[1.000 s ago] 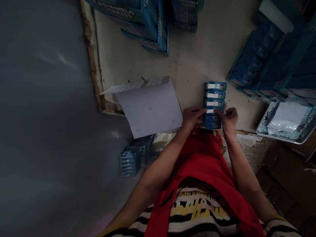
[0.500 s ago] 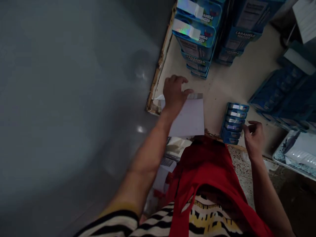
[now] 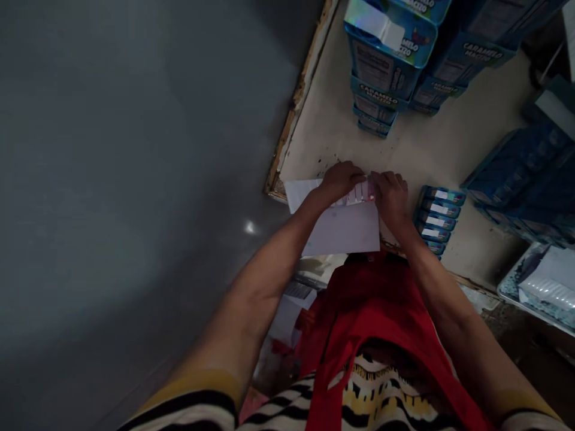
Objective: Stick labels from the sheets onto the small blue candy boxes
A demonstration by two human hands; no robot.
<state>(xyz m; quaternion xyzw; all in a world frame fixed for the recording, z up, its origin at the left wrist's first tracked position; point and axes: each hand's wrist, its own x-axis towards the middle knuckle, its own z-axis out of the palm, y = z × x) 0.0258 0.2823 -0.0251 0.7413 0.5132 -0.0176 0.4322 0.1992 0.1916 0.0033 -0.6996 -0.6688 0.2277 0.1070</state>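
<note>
Both hands are close together over a stack of white sheets (image 3: 345,230) at the table's front left corner. My left hand (image 3: 342,182) has its fingers closed on the upper edge of a label sheet (image 3: 357,194), pale with light strips and a reddish end. At its right end, my right hand (image 3: 390,194) pinches the same sheet between thumb and fingers. The lower side of the sheet lies over the white stack, and my fingers hide part of it. Right of my right hand stands a row of small blue boxes (image 3: 438,220) with shiny white stickers on top.
Tall stacks of blue boxes (image 3: 381,66) marked "Caramelo Macizo" stand at the back of the table (image 3: 314,126). More dark blue boxes (image 3: 521,173) are at the right. A tray (image 3: 512,293) with a clear-wrapped pack is at the lower right. A grey wall (image 3: 135,149) borders the left.
My right hand has left the row of small boxes and moved left to the label sheet. My left hand, open earlier above the white sheets, has moved right and closed on the label sheet.
</note>
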